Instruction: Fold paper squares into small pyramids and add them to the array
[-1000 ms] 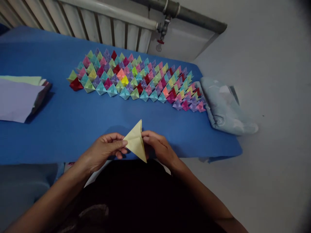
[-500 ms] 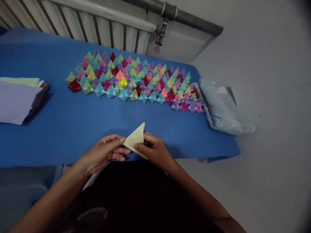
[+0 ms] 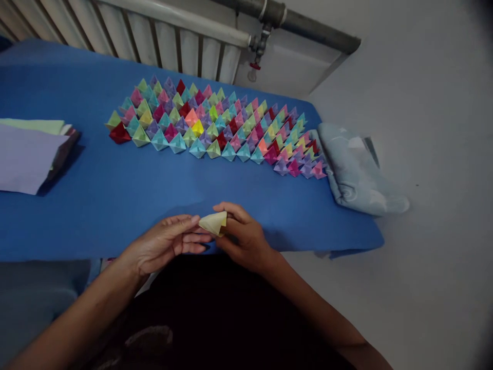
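Note:
A small pale yellow piece of folded paper [image 3: 213,223] is held between my two hands, above the near edge of the blue-covered table [image 3: 127,200]. The thumb and fingertips of my left hand [image 3: 169,241] pinch its left corner. My right hand [image 3: 246,239] is at its right end, with fingers at the paper's opened side, where the layers stand apart. Some right fingertips are hidden behind or inside the paper. Beyond my hands stand many folded paper boats [image 3: 196,127] in red, pink, purple, turquoise, green and yellow, set in close rows.
Lilac and green paper sheets [image 3: 29,154] lie in a stack at the left. A folded grey-blue cloth [image 3: 350,169] sits at the table's right end, against the wall. Behind the table are a white radiator [image 3: 169,43] and a dark pipe [image 3: 308,28] with a red-handled valve.
The yellow paper has gone from a flat triangle to a smaller, opened-out shape. My right fingers have shifted from pinching its face to its open right side; my left hand keeps its pinch.

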Action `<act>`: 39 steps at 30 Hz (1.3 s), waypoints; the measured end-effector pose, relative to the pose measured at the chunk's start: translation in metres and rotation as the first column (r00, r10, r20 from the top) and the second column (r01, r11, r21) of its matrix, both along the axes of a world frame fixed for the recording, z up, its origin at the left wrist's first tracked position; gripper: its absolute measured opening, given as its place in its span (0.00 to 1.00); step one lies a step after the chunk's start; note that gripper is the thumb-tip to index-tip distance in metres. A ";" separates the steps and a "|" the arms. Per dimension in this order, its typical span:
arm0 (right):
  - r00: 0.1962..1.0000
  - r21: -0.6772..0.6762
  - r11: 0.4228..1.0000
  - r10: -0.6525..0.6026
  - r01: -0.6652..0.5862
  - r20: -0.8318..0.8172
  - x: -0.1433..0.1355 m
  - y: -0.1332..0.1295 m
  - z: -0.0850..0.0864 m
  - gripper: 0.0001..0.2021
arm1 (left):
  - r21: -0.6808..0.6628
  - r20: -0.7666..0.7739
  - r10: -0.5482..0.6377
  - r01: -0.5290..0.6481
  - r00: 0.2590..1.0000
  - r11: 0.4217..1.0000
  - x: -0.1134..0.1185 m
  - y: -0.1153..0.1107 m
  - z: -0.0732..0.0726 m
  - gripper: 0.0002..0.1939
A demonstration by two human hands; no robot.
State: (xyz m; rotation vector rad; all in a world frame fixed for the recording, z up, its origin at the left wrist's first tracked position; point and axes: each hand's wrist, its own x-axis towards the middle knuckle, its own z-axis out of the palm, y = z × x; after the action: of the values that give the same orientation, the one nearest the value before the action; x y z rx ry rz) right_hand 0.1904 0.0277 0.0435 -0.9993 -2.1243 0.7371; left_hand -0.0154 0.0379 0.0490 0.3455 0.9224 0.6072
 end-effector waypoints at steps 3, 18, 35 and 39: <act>1.000 -0.005 1.000 0.021 -0.021 0.005 0.000 0.002 0.001 0.05 | -0.028 0.004 0.011 -0.011 1.000 1.000 0.000 0.002 -0.001 0.09; 0.986 -0.092 0.989 0.128 -0.118 0.107 -0.006 0.008 -0.002 0.04 | -0.013 -0.048 0.060 -0.061 0.997 0.998 0.002 0.003 0.002 0.08; 0.990 0.069 0.993 0.093 -0.101 0.106 -0.008 0.007 0.002 0.06 | 0.194 -0.225 0.190 -0.147 0.956 0.970 0.009 0.001 0.005 0.20; 0.994 -0.006 0.996 -0.087 0.086 -0.065 0.005 0.003 0.001 0.09 | 0.241 -0.270 0.213 -0.148 0.939 0.959 0.003 0.005 0.001 0.19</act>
State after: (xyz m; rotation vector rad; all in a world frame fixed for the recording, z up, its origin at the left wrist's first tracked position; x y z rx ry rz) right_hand 0.1949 0.0303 0.0444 -1.0480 -2.0118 0.7209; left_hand -0.0121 0.0426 0.0499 0.5622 1.1858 0.8459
